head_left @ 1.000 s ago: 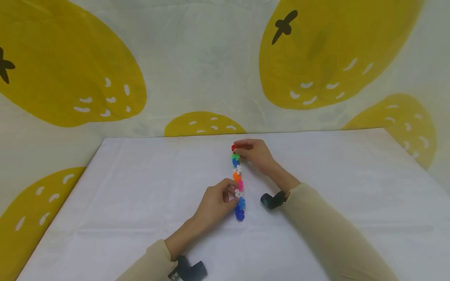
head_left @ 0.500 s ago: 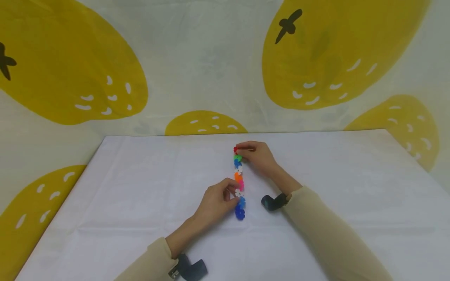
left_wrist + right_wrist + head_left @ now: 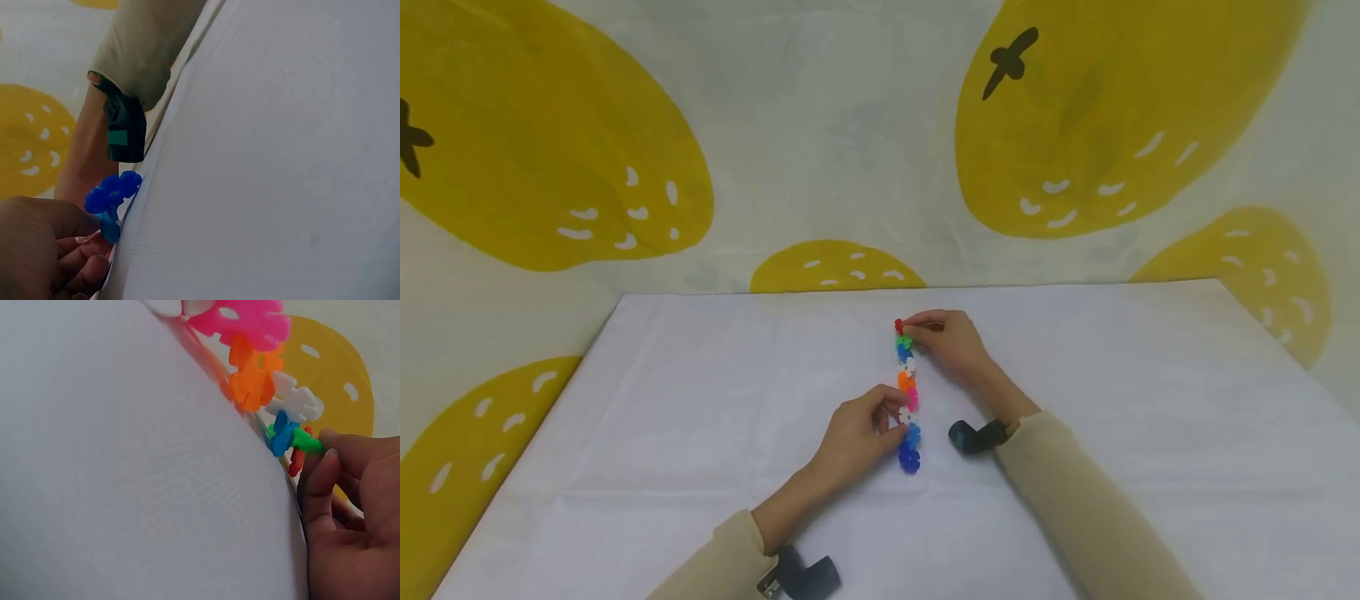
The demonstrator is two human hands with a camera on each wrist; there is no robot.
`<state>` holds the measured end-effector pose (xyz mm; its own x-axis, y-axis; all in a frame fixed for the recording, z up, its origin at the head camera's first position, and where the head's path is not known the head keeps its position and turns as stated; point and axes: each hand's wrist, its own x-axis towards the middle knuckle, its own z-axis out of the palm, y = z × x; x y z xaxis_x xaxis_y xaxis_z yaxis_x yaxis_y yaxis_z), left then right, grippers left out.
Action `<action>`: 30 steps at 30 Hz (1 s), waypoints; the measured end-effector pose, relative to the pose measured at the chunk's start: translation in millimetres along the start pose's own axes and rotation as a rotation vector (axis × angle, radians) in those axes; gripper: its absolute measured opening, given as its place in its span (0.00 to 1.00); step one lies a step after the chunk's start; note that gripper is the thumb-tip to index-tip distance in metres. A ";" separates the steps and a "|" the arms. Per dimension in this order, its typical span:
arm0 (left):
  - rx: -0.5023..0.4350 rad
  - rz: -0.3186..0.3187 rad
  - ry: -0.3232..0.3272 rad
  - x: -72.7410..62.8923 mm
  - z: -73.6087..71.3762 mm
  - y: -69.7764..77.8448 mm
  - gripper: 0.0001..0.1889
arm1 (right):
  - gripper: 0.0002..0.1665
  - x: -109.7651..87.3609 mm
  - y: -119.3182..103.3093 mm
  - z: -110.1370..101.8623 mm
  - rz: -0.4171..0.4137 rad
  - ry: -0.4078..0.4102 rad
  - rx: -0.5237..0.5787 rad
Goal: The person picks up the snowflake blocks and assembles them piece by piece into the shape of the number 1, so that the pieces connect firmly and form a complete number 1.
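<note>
A chain of interlocking plastic snowflake discs (image 3: 907, 381) runs from near to far over the white table, linked edge to edge. My left hand (image 3: 857, 429) pinches its nearer part around a white disc (image 3: 907, 414) and a light blue disc (image 3: 913, 436). A dark blue disc (image 3: 112, 192) ends the chain on the near side. At the far end my right hand (image 3: 951, 340) pinches the chain by the red disc (image 3: 898, 327) and green disc (image 3: 307, 441). Between the hands show a blue disc (image 3: 284, 434), a white one, an orange disc (image 3: 255, 378) and a pink disc (image 3: 253, 324).
The table (image 3: 662, 417) is covered in white cloth, its far edge meeting a backdrop (image 3: 835, 150) printed with yellow fruit. Black wrist cameras sit on the left wrist (image 3: 808, 575) and the right wrist (image 3: 977, 437), beside beige sleeves.
My right hand and the chain's far end have come slightly nearer, and more of the red disc shows beside the fingertips. The left hand keeps its hold, almost still.
</note>
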<state>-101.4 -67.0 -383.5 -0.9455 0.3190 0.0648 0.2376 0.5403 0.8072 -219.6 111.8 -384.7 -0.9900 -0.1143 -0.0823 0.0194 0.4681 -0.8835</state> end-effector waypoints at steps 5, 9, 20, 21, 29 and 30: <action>-0.014 -0.002 -0.008 0.0 0.4 -2.3 0.14 | 0.12 -2.0 1.3 1.6 -0.011 0.020 -0.052; -0.017 0.004 -0.009 0.4 0.3 -3.3 0.14 | 0.13 -2.1 1.3 1.9 -0.014 0.028 -0.055; -0.034 0.039 -0.008 3.0 1.9 -5.3 0.14 | 0.12 -3.0 2.4 -1.3 -0.033 0.006 -0.034; -0.035 0.037 -0.009 3.2 2.4 -5.4 0.14 | 0.12 -3.3 2.5 -1.7 -0.031 0.006 -0.032; -0.025 0.018 -0.027 3.3 1.6 -5.2 0.15 | 0.12 -5.1 3.7 -0.8 -0.025 0.020 -0.033; -0.025 0.014 -0.028 3.3 1.1 -5.1 0.15 | 0.12 -5.3 3.4 -0.6 -0.027 0.024 -0.028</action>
<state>-105.5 -67.9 -388.0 -0.9354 0.3485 0.0604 0.2451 0.5157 0.8210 -214.3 114.5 -387.0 -0.9932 -0.1064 -0.0469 -0.0113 0.4897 -0.8718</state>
